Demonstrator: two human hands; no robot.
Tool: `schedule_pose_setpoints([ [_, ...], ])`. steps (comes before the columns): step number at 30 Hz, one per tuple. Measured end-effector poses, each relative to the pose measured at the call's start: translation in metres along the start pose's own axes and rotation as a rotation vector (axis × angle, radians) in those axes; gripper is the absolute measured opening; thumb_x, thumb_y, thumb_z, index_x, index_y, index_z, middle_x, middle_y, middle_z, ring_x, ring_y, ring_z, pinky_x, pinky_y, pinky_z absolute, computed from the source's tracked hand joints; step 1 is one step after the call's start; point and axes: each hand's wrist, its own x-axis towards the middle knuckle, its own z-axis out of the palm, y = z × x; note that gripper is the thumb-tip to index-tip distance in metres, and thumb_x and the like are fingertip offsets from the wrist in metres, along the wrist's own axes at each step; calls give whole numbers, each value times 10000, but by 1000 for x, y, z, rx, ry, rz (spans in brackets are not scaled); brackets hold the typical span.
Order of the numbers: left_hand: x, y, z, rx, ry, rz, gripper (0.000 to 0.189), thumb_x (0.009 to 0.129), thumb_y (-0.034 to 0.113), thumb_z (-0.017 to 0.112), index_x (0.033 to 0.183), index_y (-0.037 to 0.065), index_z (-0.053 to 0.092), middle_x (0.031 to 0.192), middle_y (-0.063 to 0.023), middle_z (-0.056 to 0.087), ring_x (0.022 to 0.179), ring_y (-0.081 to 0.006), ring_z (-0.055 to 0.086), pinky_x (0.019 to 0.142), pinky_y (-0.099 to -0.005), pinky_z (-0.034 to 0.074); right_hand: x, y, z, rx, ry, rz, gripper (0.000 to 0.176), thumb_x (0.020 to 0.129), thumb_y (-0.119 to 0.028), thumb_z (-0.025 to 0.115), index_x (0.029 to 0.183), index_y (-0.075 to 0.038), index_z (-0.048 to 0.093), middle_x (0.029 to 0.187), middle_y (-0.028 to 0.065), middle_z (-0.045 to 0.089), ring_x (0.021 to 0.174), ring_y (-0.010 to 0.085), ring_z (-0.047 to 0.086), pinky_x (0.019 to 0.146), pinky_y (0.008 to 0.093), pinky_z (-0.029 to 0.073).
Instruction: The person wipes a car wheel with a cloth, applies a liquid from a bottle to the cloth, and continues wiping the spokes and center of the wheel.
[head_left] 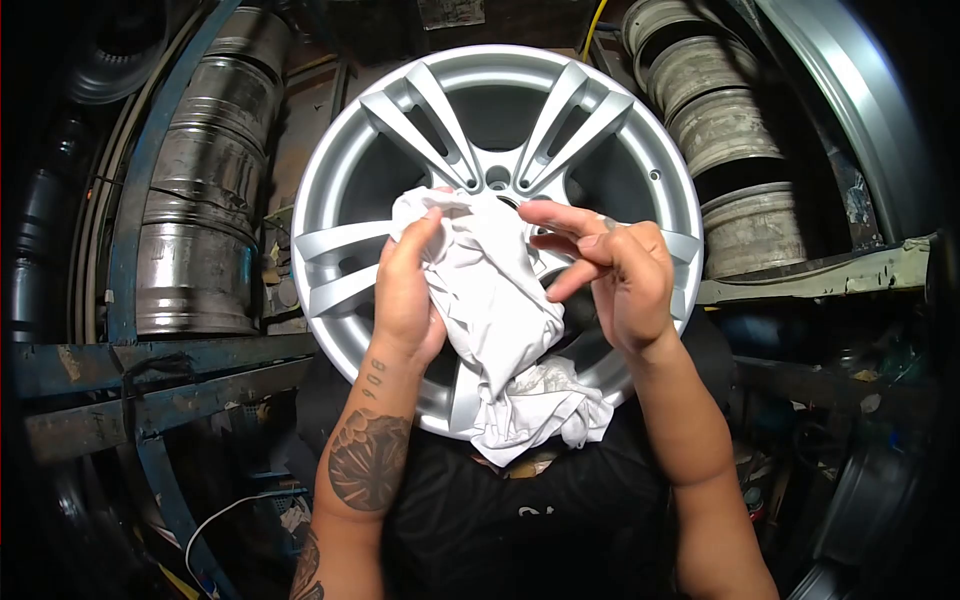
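Cloth: white cloth (495, 290) over the wheel (345, 240), between your hands, long axis running from upper left to lower right, past the near rim | Left: your left hand (402, 305) grips its upper-left edge, so it's nearer | Right: your right hand (636, 285) is open, fingertips just beside it (contact, you can't tell) | Hands: apart

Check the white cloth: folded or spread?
Neither: the white cloth hangs bunched from the left hand, with creases throughout and its lower end crumpled.

White cloth (500, 300), silver wheel (335, 180), seemingly blue frame (140, 210), 1 yellow cable (594, 28)
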Motion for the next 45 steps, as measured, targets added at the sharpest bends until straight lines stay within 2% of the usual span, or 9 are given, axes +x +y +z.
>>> schedule_pose_setpoints([
  [4,6,5,-11,-69,-4,3,412,1060,207,459,1426,23,493,1311,-158,646,1217,-282,641,1081,-444,496,-4,-3,-9,-157,104,29,364,810,-38,417,645,166,668,1045,344,718,692,306,724,670,297,616],
  [8,10,28,-21,-30,118,272,380,1064,190,434,1385,16,539,1312,-147,646,1224,-261,630,1090,-418,484,-13,-1,-2,-196,106,23,329,810,-6,441,579,114,643,986,308,731,661,254,708,540,267,560],
  [13,0,67,-35,130,223,706,355,1021,160,474,1321,-6,564,1261,-148,645,1192,-233,628,1071,-388,491,-37,3,17,-819,-437,-45,281,906,-138,637,665,-3,691,855,141,732,842,278,713,735,368,567],
  [18,-10,79,-53,317,279,636,291,1010,153,525,1224,-17,627,1142,-123,682,1043,-193,671,967,-333,529,-89,-6,42,-1232,-782,-213,429,813,-482,752,923,-70,709,991,63,629,953,230,612,843,373,480],
  [22,-22,82,-56,478,248,339,286,1037,264,554,1125,27,688,1019,-52,703,932,-123,654,810,-254,498,-97,14,43,-1404,-838,-357,251,855,-307,740,971,-94,674,1082,75,661,1028,245,616,892,385,475],
  [26,-44,78,-48,741,91,-41,484,1068,443,492,875,46,690,708,-10,660,644,-99,608,662,-244,482,-83,11,20,-1073,-753,-160,171,860,-139,744,1010,-76,693,1048,49,700,969,203,646,851,362,514],
  [29,-44,65,-61,893,-348,-297,287,951,237,750,1100,-3,701,877,-8,688,793,-56,629,703,-228,509,-71,15,-4,-604,-492,144,153,917,-147,721,1034,-50,708,933,83,707,833,219,680,762,321,526],
  [33,-53,45,-41,1180,-657,-378,622,838,263,857,1338,-10,606,1037,-64,731,942,-93,649,856,-274,524,-61,32,-23,-82,-146,443,178,1020,-151,664,1107,3,682,947,-29,670,848,29,578,766,214,474],
  [45,-44,17,-35,638,-430,-410,162,882,42,759,1011,31,662,886,31,652,826,-46,610,742,-221,494,-56,33,-12,515,39,593,413,1021,-281,559,1282,38,593,1190,147,696,1082,206,678,1013,347,512],
])
